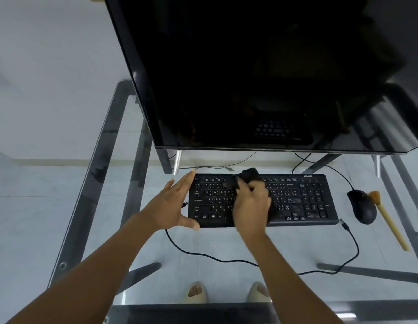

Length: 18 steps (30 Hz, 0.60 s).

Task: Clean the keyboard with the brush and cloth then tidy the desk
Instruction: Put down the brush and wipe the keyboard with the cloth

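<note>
Cloth (248, 176) clenched in right hand (251, 206) should sweep keyboard (303, 202) rows evenly; left hand (173, 204), fingers released, braces its edge.

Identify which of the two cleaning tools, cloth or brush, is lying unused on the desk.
The wooden-handled brush, lying right of the black mouse; the dark cloth is in the right hand.

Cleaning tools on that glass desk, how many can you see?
2. A dark cloth is under the right hand on the keyboard; a wooden brush lies at the desk's right, beside the mouse. Others may be out of view.
</note>
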{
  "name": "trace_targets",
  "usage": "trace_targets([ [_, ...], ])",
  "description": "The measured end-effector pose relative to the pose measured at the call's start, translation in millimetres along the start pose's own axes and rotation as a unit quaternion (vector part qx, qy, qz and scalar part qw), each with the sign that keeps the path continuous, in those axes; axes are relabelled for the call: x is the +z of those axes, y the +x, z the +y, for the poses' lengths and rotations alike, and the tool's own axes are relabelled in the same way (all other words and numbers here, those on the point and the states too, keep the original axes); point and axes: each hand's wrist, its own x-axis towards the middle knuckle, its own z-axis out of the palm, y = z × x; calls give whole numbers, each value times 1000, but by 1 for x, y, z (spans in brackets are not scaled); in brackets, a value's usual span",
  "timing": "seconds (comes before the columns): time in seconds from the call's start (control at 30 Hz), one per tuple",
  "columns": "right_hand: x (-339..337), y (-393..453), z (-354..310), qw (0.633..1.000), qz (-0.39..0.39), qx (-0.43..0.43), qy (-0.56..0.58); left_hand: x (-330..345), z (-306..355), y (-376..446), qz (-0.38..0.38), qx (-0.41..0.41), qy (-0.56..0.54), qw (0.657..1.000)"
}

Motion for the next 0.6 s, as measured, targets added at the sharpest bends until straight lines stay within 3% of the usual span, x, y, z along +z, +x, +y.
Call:
trace_targets([
  [0.07, 10, -17, -32, 999, -21, -34, 7, -1, 0, 1, 5, -2, -1, 1000],
  [0.17, 15, -36, -56, 967, -93, -236, -18, 2, -5, 2, 14, 6, 5, 1000],
  [0.2, 12, -26, -49, 961, -104, -256, -26, 4, -9, 3, 11, 5, 6, 1000],
  [0.23, 8, -13, -38, 969, -102, -222, -22, 5, -12, 3, 7, 0, 2, 1000],
  [0.3, 1, 11, -12, 998, -40, -54, -15, 7, -15, 3, 2, -8, -9, 1000],
  [0.37, 2, 16, -11, 999, -9, 41, -19, 6, -14, 3, 16, -2, -18, 1000],
  [0.43, 10, 6, -42, 999, -36, -4, -22, 3, -10, 3, 18, 3, -17, 1000],
  [0.5, 17, -10, -73, 991, -82, -108, -17, 4, -11, 4, 25, 12, -14, 1000],
  [0.6, 15, -5, -70, 971, -132, -199, -21, 5, -14, 3, 26, 10, -5, 1000],
])
